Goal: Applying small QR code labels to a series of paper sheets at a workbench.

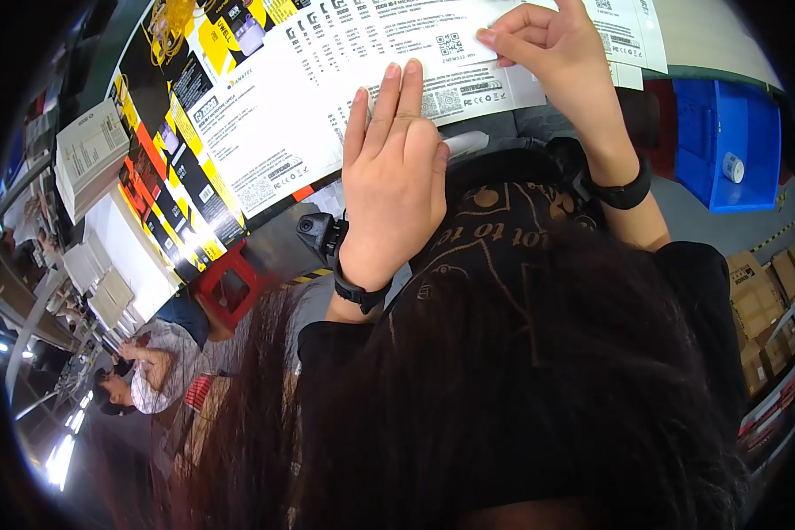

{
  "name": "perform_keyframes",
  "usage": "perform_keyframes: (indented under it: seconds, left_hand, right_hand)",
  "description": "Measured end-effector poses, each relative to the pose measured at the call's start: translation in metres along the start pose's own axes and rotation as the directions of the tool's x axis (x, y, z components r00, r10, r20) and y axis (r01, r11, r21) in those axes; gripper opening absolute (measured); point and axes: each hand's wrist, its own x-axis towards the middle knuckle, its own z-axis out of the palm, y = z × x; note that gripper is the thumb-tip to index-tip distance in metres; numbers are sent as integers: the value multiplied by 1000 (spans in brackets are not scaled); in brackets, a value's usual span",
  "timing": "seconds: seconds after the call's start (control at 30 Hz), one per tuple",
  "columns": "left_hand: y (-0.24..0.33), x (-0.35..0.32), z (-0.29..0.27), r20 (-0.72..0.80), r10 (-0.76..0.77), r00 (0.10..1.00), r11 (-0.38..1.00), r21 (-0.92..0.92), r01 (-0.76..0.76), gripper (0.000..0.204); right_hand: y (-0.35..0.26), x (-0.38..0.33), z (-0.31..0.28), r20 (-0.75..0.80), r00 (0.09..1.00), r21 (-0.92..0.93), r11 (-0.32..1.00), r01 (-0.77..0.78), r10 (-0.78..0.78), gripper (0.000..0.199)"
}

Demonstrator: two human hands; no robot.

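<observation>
White printed sheets [291, 115] overlap across the table at the top, covered in rows of small black print and square codes. My left hand [396, 181] lies on them palm down, its fingers stretched out and pressing near their lower edge. At the right end of the top printed sheet [415, 53], beside a square code, my right hand [552, 57] pinches the edge between thumb and bent fingers. A black band circles each wrist, and the left one carries a small black camera [314, 228].
Yellow-and-black printed sheets [172, 190] lie at the left, with a stack of white paper [97, 150] beside them. Yellow bands [170, 31] sit at the top left. A red stool [230, 287] and a blue bin [729, 132] flank me. A seated person [163, 367] works farther left.
</observation>
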Motion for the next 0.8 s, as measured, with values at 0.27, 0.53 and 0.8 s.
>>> perform_keyframes:
  seconds: [0.27,0.53,0.8]
  left_hand:
    - [-1,0,0,21,16,1000,998,55,-17,10]
    - [-1,0,1,10,30,999,999,32,-30,11]
    - [-2,-2,-1,16,9,1000,1000,-27,-8,10]
  right_hand:
    - [9,-5,10,-57,986,-453,884,117,-159,58]
    - [12,-6,17,87,682,-649,478,592,-726,78]
    - [26,9,23,138,721,-868,269,418,-679,66]
